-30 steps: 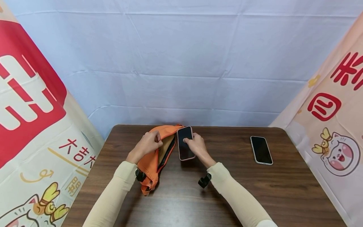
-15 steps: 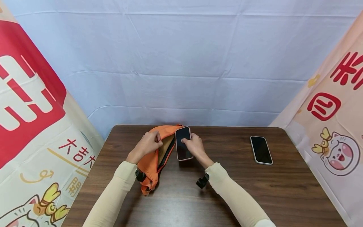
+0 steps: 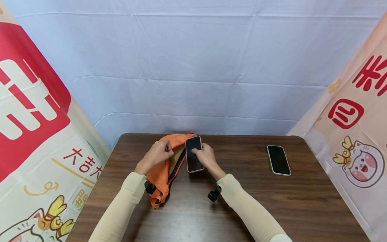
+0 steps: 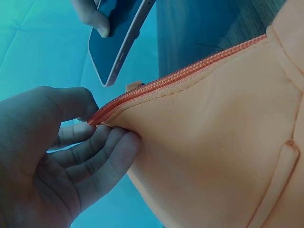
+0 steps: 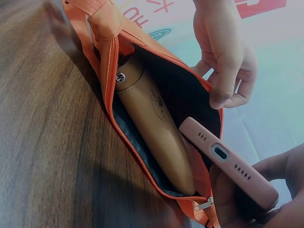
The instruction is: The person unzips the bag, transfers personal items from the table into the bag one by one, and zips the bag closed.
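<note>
An orange zippered bag (image 3: 158, 173) lies unzipped at the left of the table, its mouth gaping toward the right. My left hand (image 3: 157, 154) pinches the zipper edge of the bag between thumb and fingers, as the left wrist view shows up close. A phone in a pink case (image 3: 193, 161) is held by my right hand (image 3: 207, 157), thumb across its dark screen. In the right wrist view the phone's port end hovers over the bag's mouth, near a tan leather-like case (image 5: 156, 128) with a metal snap that lies inside.
A second phone (image 3: 278, 160) in a light case lies screen up at the right of the wooden table (image 3: 242, 201). A pale cloth (image 3: 193, 67) hangs behind, with printed banners (image 3: 356, 134) at both sides.
My right hand and the pink-cased phone have shifted slightly left, closer to the bag's opening. The left hand keeps its place on the bag's edge.
</note>
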The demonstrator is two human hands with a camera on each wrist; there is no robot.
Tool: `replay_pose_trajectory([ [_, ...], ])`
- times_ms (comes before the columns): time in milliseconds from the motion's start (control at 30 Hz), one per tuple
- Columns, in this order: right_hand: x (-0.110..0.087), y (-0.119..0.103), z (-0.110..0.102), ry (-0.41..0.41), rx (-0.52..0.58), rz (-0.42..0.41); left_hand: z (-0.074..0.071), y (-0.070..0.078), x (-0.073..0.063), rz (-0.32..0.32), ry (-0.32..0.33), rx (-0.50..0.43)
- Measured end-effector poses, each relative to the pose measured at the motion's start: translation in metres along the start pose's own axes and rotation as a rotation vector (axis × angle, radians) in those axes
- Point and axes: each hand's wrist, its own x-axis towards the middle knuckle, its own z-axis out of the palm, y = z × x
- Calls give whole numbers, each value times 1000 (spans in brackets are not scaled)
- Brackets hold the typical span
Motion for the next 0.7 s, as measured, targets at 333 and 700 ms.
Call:
replay_pose_trajectory([
  [333, -4, -2, 2, -17, -7, -1, -1, 1, -1, 3, 3, 3],
  [700, -5, -4, 6, -27, -2, 14, -3, 2, -2, 12, 11, 7],
])
